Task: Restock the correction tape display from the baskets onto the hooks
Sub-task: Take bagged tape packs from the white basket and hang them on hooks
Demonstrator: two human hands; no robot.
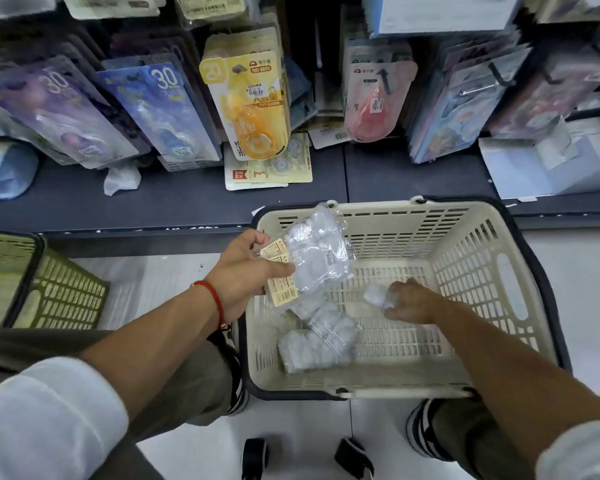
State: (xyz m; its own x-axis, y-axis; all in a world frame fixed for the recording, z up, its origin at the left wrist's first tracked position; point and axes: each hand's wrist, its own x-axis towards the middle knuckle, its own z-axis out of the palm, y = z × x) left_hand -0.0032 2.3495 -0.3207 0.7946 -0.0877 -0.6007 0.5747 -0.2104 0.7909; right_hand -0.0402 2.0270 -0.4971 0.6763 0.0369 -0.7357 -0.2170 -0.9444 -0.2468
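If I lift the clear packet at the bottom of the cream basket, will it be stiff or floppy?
Probably floppy: the clear packet looks like crinkled thin film over lumpy pieces. Likely light, since the left hand holds similar packets by their paper tags. The shiny film may be slippery.

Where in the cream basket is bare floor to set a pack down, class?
Free: the cream basket floor along the far and right walls, beyond the right hand. Crowded: the near-left corner, where clear packs lie below the bundle the left hand holds.
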